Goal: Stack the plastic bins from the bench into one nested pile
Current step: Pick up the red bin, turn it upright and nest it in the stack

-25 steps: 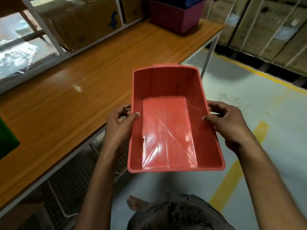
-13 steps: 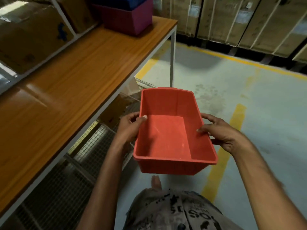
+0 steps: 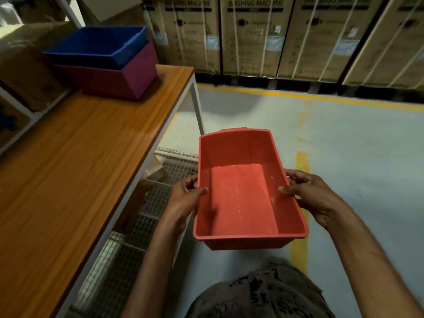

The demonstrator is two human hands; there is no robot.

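Person is carrying an empty red plastic bin [image 3: 243,193] out in front of the body, over the floor just off the bench edge, open side up and roughly level. Left hand [image 3: 183,200] is gripping the left long wall, thumb hooked inside over the rim, fingers outside; right hand [image 3: 314,198] is doing the same on the right wall. Both are clamped on the bin, neither free. Step in hand, as I'm reading it: bringing this bin over to the pile. Wooden bench [image 3: 75,171] is running along the left, top bare in the near part. At its far end a blue bin [image 3: 96,47] is sitting nested inside a magenta bin [image 3: 133,76], so the pile is already started. Next move is likely calling for lifting the red bin above the blue rim, lining up the long sides, and lowering it in straight. Nothing is blocking the way. Strapped washing machine cartons [image 3: 252,35] are lining the far wall behind a yellow floor line [image 3: 321,97]
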